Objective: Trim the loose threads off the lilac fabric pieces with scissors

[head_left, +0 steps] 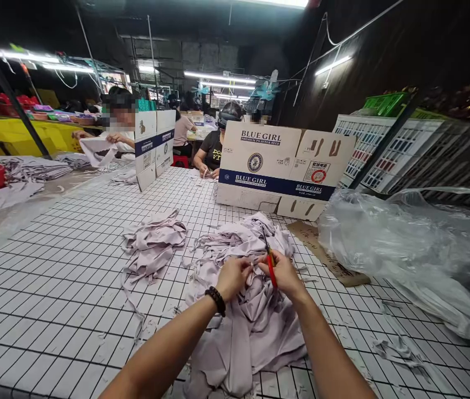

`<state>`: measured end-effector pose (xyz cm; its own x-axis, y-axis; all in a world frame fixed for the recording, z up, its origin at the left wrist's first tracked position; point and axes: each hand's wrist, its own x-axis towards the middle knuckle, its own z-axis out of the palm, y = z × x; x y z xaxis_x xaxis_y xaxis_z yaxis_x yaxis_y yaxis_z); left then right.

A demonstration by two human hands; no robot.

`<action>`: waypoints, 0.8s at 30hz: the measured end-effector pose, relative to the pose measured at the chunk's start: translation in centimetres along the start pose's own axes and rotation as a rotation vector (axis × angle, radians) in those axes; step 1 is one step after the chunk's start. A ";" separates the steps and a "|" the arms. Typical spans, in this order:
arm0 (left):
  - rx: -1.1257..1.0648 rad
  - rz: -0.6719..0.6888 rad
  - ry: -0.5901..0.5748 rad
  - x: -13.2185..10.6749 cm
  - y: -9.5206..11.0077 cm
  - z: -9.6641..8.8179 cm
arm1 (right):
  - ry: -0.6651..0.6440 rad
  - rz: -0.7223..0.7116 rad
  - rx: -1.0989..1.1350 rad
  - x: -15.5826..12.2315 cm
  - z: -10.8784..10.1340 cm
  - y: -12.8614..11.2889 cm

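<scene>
A heap of pale lilac fabric [255,327] lies in front of me on the white grid-lined table [52,288]. My left hand [233,276], with a dark bead bracelet at the wrist, pinches a bit of that fabric. My right hand [284,274] is closed round small red-handled snips [271,266], whose blades point up toward the pinched cloth. A second, smaller pile of the same fabric [152,244] lies to the left.
An opened Blue Girl carton [276,172] stands behind the heap, a big clear plastic bag [418,249] to the right. Another carton [154,144] stands at the far left. Two people work on cloth at the table's far side. Fabric scraps [397,349] lie near right.
</scene>
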<state>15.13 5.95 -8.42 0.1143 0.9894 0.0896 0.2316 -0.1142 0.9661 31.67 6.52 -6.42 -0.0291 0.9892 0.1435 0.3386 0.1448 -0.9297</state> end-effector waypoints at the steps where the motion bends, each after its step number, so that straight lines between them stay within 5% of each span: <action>1: -0.024 0.009 -0.006 0.1 0.2 -0.1 | 0.009 0.002 0.026 -0.3 -0.1 0.0; 6: -0.234 -0.011 -0.153 -2.0 1.8 -2.1 | 0.044 0.007 0.162 -2.0 -1.1 -1.5; 11: -0.434 -0.116 -0.297 -5.2 4.0 -4.2 | -0.216 0.031 0.247 -2.6 -0.3 -4.5; 16: -0.555 -0.145 -0.237 -6.1 4.0 -4.6 | -0.460 0.062 0.211 -2.6 0.6 -5.5; 24: -0.672 -0.205 -0.165 -8.8 1.3 -3.1 | -0.524 0.085 0.156 -5.7 -0.2 -4.7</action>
<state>11.45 -2.64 -7.18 0.2891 0.9525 -0.0961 -0.3746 0.2050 0.9043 30.38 0.18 -2.79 -0.4851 0.8703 -0.0855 0.2179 0.0257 -0.9756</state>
